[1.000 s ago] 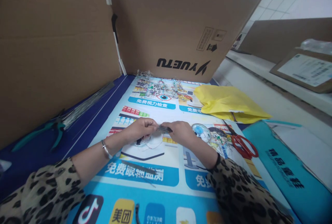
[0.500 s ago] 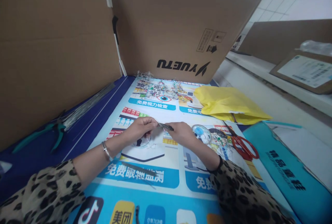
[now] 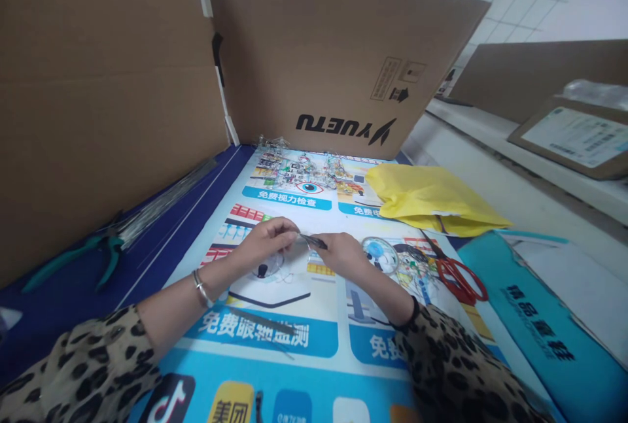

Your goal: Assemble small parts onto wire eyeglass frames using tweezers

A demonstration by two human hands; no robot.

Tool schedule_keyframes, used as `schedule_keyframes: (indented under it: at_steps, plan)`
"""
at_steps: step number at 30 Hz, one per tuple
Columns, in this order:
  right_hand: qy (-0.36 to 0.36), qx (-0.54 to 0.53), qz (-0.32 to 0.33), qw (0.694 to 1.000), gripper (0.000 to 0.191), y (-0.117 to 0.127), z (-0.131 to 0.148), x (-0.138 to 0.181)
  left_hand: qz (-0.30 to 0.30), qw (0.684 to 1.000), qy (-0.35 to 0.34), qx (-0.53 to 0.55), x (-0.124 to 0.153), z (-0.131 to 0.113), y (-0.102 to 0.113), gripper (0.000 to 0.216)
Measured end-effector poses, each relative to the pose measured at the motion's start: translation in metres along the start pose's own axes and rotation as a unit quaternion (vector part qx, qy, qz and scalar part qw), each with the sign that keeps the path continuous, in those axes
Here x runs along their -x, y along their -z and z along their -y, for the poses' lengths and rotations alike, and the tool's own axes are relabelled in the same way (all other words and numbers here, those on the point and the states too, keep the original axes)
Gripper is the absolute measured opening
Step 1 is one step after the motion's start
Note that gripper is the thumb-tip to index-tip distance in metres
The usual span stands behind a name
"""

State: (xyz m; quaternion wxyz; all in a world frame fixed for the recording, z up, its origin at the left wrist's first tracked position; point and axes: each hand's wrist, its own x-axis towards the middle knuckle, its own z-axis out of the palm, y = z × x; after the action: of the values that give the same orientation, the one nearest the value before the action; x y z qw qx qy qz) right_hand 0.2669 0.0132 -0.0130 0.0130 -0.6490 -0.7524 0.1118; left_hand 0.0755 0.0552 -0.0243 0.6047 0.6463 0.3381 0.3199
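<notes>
My left hand [image 3: 267,240] and my right hand [image 3: 343,254] meet over the printed poster [image 3: 275,338] in the middle of the table. The right hand's fingers are closed on a small dark tool [image 3: 314,241] that points left toward the left fingertips. The left hand pinches a thin clear loop of wire or thread [image 3: 289,263] that hangs below both hands. Both forearms wear leopard-print sleeves, and a bracelet sits on the left wrist.
Teal-handled pliers [image 3: 93,250] and a bundle of thin metal wires [image 3: 167,197] lie at the left. Red scissors [image 3: 458,276], a round clear dish [image 3: 380,254] and a yellow bag [image 3: 432,197] are at the right. Finished clear pieces [image 3: 299,165] sit by the cardboard box [image 3: 338,50].
The hands stay together and shift slightly; the tool tip now tilts up toward the left fingers and the clear loop hangs smaller and closer beneath them.
</notes>
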Motion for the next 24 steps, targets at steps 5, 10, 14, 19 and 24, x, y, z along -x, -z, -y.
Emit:
schedule_keyframes:
  at_steps: [5, 10, 14, 19, 24]
  plan:
    - [-0.004, 0.018, 0.0, 1.0, 0.035, -0.002, 0.001, 0.0, -0.045, 0.998, -0.036, -0.005, -0.002, 0.002, 0.002, 0.023]
    - [-0.005, 0.037, 0.002, 0.999, 0.032, -0.004, 0.004, 0.001, -0.05, 0.998, -0.048, 0.008, -0.001, 0.003, -0.002, 0.021]
    - [0.005, 0.033, -0.004, 0.999, 0.034, -0.004, 0.006, 0.003, -0.069, 0.996, -0.048, -0.017, 0.001, 0.003, -0.004, 0.018]
    - [0.021, -0.037, -0.007, 0.999, 0.03, -0.004, -0.001, 0.001, -0.11, 0.989, -0.084, -0.047, 0.003, 0.002, -0.005, 0.015]
    - [0.042, -0.114, -0.003, 0.993, 0.033, -0.004, -0.008, 0.0, -0.122, 0.978, -0.151, -0.083, 0.006, 0.001, -0.005, 0.014]
